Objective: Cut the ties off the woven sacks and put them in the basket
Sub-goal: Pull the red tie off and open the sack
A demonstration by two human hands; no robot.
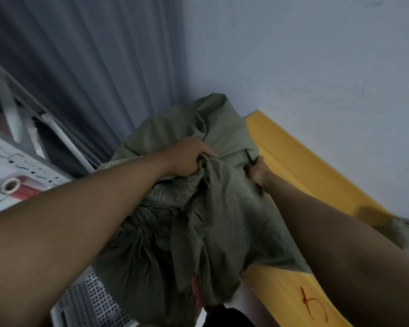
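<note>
A large olive-green woven sack fills the middle of the view, crumpled and bulging, leaning against a yellow table. My left hand grips a bunched fold of the sack near its top. My right hand is further right against the sack and pinches a thin black tie that sticks up from it. A white perforated basket shows at the lower left, partly hidden under the sack and my left forearm.
A grey curtain hangs at the back left and a pale wall at the back right. A white shelf with a red-and-white roll stands at the left. Red marks are drawn on the yellow table.
</note>
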